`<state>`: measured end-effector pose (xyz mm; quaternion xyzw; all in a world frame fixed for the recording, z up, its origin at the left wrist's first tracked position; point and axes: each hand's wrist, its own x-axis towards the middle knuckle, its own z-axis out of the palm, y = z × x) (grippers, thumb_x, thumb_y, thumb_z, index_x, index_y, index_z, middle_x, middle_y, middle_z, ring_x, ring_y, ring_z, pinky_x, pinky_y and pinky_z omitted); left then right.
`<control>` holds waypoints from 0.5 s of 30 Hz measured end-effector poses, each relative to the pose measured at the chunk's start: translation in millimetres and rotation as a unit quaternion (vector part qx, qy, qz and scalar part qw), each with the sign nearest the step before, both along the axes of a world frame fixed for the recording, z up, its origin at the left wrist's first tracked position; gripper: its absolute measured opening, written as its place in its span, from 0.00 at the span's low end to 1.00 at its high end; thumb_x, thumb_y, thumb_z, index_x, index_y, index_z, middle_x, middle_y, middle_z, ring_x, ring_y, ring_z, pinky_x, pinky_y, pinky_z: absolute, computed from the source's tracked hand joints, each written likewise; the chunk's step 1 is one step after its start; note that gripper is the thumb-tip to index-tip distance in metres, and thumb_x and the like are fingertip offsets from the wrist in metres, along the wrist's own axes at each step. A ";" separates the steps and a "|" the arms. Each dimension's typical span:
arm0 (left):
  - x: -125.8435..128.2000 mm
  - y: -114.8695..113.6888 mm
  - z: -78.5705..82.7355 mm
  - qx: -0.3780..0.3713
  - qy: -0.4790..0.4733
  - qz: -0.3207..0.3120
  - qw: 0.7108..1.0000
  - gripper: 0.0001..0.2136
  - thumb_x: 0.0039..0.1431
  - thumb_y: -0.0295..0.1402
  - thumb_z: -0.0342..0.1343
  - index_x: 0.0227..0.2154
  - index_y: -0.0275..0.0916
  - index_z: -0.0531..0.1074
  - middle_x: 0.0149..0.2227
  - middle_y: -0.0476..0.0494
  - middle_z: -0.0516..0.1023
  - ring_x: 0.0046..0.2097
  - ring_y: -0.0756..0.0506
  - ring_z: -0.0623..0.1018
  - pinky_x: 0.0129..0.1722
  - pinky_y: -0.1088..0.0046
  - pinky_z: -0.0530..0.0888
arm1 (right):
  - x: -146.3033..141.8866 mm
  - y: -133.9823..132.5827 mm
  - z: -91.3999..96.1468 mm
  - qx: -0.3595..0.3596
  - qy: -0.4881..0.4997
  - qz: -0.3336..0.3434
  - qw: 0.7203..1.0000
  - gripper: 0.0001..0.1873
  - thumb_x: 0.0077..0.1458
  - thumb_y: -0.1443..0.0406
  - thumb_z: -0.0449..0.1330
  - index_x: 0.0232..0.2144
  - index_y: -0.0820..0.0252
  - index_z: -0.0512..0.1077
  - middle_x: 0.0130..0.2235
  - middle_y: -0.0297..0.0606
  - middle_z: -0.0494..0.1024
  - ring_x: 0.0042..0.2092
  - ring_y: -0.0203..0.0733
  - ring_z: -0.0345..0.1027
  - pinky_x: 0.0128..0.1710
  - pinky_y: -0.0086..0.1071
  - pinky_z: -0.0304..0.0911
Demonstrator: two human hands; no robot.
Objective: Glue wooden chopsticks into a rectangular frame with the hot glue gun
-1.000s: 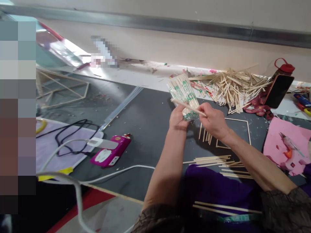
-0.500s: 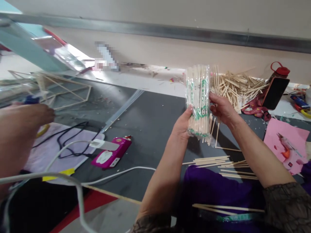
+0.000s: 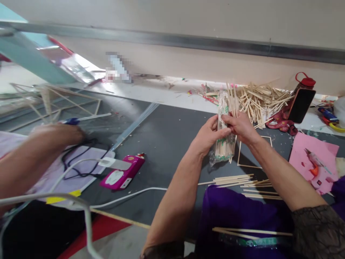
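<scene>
A clear plastic pack of wooden sticks (image 3: 221, 148), printed in green, stands nearly upright before me. My left hand (image 3: 206, 136) is closed round its left side, thumb across the front. With fingers bent at the pack's right edge, my right hand (image 3: 242, 126) grips several loose wooden sticks (image 3: 231, 95) that rise above the pack. Those fingers also touch the wrapper, and their exact hold is partly hidden. Beneath my right forearm, a thin square stick frame (image 3: 238, 154) lies on the grey table (image 3: 161, 144). More loose sticks (image 3: 234, 178) lie closer to me.
A stick pile (image 3: 265, 99) lies behind my right hand, beside a phone (image 3: 301, 104) leaning on a red-capped bottle (image 3: 307, 82). Pliers (image 3: 312, 162) rest on pink paper (image 3: 330, 147). At left are another person's hand (image 3: 60, 136), a magenta power bank (image 3: 122, 172) and cables.
The pack has turned narrower to my view and sits slightly lower. My right fingers have moved in against it. At left, the other person's hand has shifted right.
</scene>
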<state>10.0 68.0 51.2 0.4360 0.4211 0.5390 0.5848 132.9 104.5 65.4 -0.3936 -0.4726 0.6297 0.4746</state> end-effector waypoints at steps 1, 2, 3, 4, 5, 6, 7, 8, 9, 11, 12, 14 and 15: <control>1.2 -0.8 1.5 0.022 0.019 0.001 1.000 0.32 0.34 0.30 0.71 0.47 0.39 0.71 0.44 0.42 0.79 0.43 0.42 0.77 0.43 0.67 0.73 | 0.1 -0.7 0.4 0.006 -0.005 0.012 1.000 0.15 0.48 0.66 0.64 0.19 0.58 0.61 0.14 0.22 0.58 0.15 0.25 0.48 0.14 0.23 0.43; 2.0 -1.4 2.0 0.040 0.032 0.010 0.999 0.32 0.33 0.27 0.70 0.47 0.38 0.71 0.44 0.43 0.79 0.44 0.43 0.77 0.44 0.66 0.72 | 0.8 -1.1 2.1 0.011 -0.014 0.023 1.000 0.14 0.49 0.67 0.63 0.19 0.59 0.62 0.14 0.23 0.59 0.15 0.26 0.49 0.15 0.23 0.43; 2.1 -1.8 1.6 0.051 0.039 0.025 0.998 0.30 0.34 0.25 0.68 0.46 0.38 0.71 0.43 0.44 0.79 0.43 0.44 0.77 0.45 0.66 0.72 | 2.3 -1.1 5.1 0.013 -0.026 0.033 0.999 0.13 0.50 0.67 0.61 0.19 0.59 0.64 0.15 0.25 0.62 0.15 0.26 0.49 0.15 0.24 0.44; 1.4 -2.1 0.7 0.054 0.040 0.038 0.997 0.27 0.36 0.25 0.66 0.45 0.38 0.72 0.41 0.45 0.79 0.41 0.44 0.77 0.43 0.66 0.72 | 4.7 -0.6 9.0 0.014 -0.039 0.038 0.998 0.11 0.52 0.67 0.60 0.19 0.60 0.65 0.16 0.27 0.66 0.15 0.26 0.50 0.14 0.24 0.44; 0.0 -2.1 -0.5 0.050 0.035 0.049 0.997 0.24 0.37 0.24 0.64 0.43 0.38 0.72 0.39 0.46 0.79 0.38 0.45 0.77 0.41 0.66 0.73 | 8.1 0.3 13.5 0.017 -0.050 0.037 0.998 0.10 0.52 0.67 0.59 0.20 0.61 0.67 0.18 0.29 0.69 0.15 0.25 0.50 0.14 0.24 0.44; -2.0 -2.0 -1.6 0.041 0.022 0.056 0.997 0.21 0.38 0.24 0.63 0.41 0.38 0.73 0.37 0.47 0.79 0.35 0.47 0.77 0.39 0.67 0.73 | 12.4 1.6 18.1 0.022 -0.056 0.029 0.998 0.09 0.53 0.67 0.58 0.22 0.61 0.68 0.21 0.30 0.72 0.16 0.25 0.51 0.15 0.24 0.45; -4.2 -1.7 -2.5 0.027 0.004 0.057 0.998 0.19 0.39 0.24 0.62 0.39 0.38 0.73 0.35 0.48 0.79 0.33 0.47 0.76 0.36 0.68 0.73 | 17.5 3.3 22.3 0.032 -0.058 0.012 0.998 0.07 0.53 0.67 0.58 0.23 0.61 0.69 0.23 0.31 0.74 0.16 0.25 0.51 0.15 0.24 0.45; -6.3 -1.3 -2.9 0.010 -0.018 0.053 0.998 0.18 0.40 0.24 0.61 0.38 0.38 0.73 0.33 0.48 0.79 0.30 0.48 0.76 0.34 0.68 0.73 | 23.4 5.2 25.5 0.045 -0.059 -0.015 0.997 0.06 0.52 0.67 0.58 0.24 0.61 0.69 0.23 0.31 0.74 0.16 0.25 0.51 0.15 0.24 0.45; -7.9 -0.7 -3.0 -0.006 -0.039 0.048 0.998 0.17 0.40 0.24 0.61 0.37 0.38 0.73 0.32 0.49 0.79 0.29 0.48 0.75 0.33 0.68 0.73 | 29.7 7.0 27.4 0.059 -0.065 -0.044 0.995 0.05 0.52 0.67 0.59 0.24 0.60 0.68 0.23 0.31 0.74 0.16 0.25 0.51 0.15 0.25 0.44; -9.1 1.2 -2.5 -0.027 -0.076 0.049 0.996 0.15 0.40 0.24 0.62 0.36 0.38 0.73 0.30 0.49 0.79 0.29 0.48 0.76 0.34 0.67 0.74 | 41.9 9.3 26.7 0.085 -0.100 -0.085 0.988 0.05 0.50 0.67 0.59 0.24 0.60 0.68 0.23 0.29 0.72 0.16 0.25 0.51 0.15 0.25 0.43; -8.5 2.5 -2.2 -0.032 -0.090 0.056 0.994 0.15 0.40 0.24 0.61 0.35 0.38 0.74 0.30 0.48 0.79 0.29 0.48 0.76 0.35 0.66 0.74 | 47.2 9.2 24.4 0.098 -0.129 -0.089 0.983 0.04 0.49 0.67 0.60 0.24 0.60 0.69 0.22 0.29 0.72 0.17 0.25 0.51 0.15 0.25 0.43; -5.6 5.5 -1.9 -0.030 -0.109 0.079 0.990 0.15 0.40 0.22 0.61 0.34 0.37 0.74 0.30 0.47 0.79 0.29 0.47 0.77 0.36 0.66 0.74 | 55.0 5.8 17.4 0.108 -0.189 -0.072 0.973 0.04 0.48 0.67 0.60 0.23 0.60 0.70 0.20 0.28 0.69 0.17 0.26 0.51 0.15 0.25 0.44; -3.9 7.2 -2.0 -0.025 -0.116 0.090 0.989 0.14 0.40 0.22 0.61 0.34 0.37 0.74 0.31 0.47 0.79 0.29 0.47 0.77 0.37 0.66 0.74 | 57.3 2.3 13.5 0.101 -0.212 -0.063 0.970 0.04 0.47 0.67 0.60 0.23 0.60 0.70 0.19 0.28 0.67 0.17 0.27 0.52 0.16 0.25 0.45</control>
